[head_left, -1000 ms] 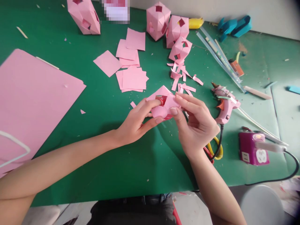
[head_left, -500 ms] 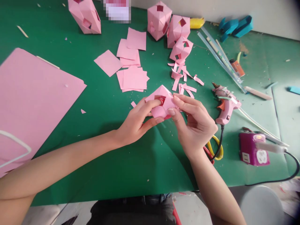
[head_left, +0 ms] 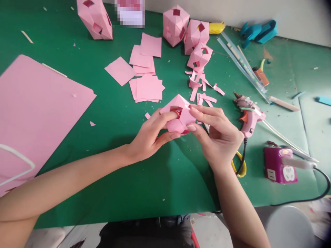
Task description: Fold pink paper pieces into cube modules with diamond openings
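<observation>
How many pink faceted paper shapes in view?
5: one pink faceted paper shape between left hand and right hand; top-left shape, cropped; back shape, middle shape, front shape clustered right of centre. More may be hidden.

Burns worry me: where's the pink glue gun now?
In the head view, the pink glue gun lies right of the right hand, above and left of the purple socket block.

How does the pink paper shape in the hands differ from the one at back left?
The held shape is between the left hand and right hand; the back-left shape rests on the green table. A left-hand finger reaches into the held shape's opening; the back-left shape's visible openings have none. Both are pink, folded paper.
</observation>
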`<state>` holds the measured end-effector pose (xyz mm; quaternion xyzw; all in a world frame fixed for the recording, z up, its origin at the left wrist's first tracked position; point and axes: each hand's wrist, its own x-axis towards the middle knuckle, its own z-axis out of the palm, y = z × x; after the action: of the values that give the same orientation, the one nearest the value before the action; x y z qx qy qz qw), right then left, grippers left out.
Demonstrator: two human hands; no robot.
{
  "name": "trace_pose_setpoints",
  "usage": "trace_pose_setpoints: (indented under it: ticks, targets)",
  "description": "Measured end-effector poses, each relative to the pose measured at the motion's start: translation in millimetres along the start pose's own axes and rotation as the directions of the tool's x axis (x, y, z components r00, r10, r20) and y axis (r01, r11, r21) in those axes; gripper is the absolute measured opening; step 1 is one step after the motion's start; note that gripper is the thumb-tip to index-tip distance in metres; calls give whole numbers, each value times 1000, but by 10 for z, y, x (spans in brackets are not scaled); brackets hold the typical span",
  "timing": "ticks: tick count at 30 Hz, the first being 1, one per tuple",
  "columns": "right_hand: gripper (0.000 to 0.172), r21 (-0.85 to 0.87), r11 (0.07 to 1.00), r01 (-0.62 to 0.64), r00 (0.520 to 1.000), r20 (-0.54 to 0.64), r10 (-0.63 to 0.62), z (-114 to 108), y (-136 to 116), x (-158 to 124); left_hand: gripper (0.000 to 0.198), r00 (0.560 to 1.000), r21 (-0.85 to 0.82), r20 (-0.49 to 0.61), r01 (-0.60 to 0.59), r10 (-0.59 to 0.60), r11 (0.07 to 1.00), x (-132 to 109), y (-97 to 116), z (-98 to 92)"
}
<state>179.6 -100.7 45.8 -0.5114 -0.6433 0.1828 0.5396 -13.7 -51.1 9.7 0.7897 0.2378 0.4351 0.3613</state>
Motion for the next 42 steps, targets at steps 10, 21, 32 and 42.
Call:
trace_pose_setpoints:
  ticks: [10, 21, 32, 42]
  targets:
    - [32, -49, 999, -3, 1000, -4, 2, 6, -17, -20, 34, 999, 8, -35, -6, 7, 1000, -6, -16, 27]
    - [28, -32, 999, -35, 999, 1, 35, 32, -48, -15, 33, 1000, 62, -25, -4, 5, 998, 8, -8, 26]
    - [33, 39, 998, -39, 990, 135, 34, -139, -1, 57, 29, 1000, -44, 26, 13, -12, 999, -8, -6, 3]
    - [21, 109, 984, -138, 990, 50, 133, -13, -21, -5, 32, 999, -41, 31, 43, -42, 998, -10, -19, 27]
